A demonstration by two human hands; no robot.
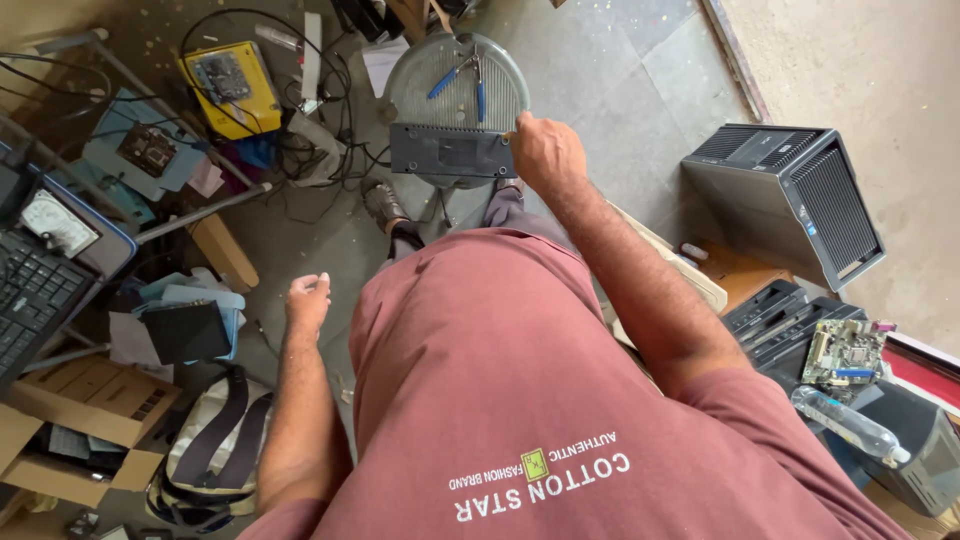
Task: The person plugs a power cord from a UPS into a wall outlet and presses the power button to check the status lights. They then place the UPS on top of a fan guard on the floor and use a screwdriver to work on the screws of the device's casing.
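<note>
The flat dark box (452, 152) lies on the round stool (405, 80); it looks rigid, light, best taken by its short ends. The right hand (545, 152) curls at its right edge. Behind it lie pliers (462, 78). The left hand (308, 300) hangs empty, fingers loose.

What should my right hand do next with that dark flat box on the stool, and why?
Probably set the dark box squarely on the round stool: the right hand grips only its right end, and it overhangs the near rim. The left hand hangs free.
</note>
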